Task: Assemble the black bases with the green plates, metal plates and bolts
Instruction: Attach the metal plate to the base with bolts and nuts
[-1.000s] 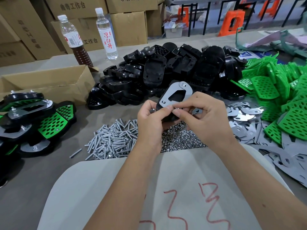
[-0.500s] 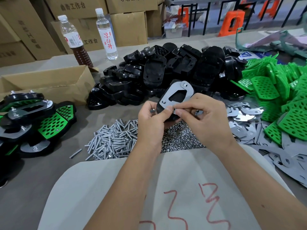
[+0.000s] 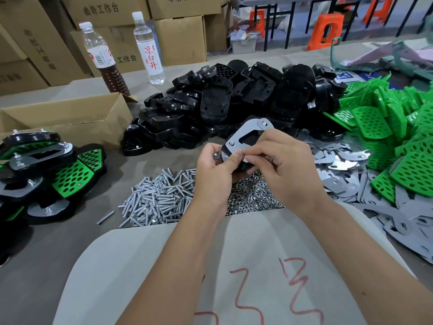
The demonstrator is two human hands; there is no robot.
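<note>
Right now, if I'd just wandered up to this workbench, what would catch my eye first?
Probably the two hands at the centre: the left hand and right hand both grip a black plastic base topped with a grey metal plate. Behind them rises a big heap of black plastic bases, with a bright pile of perforated green plastic plates to the right.

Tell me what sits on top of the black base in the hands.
A metal plate lies on the black base, with two bolt ends poking through. The fingers cover its near end.
</note>
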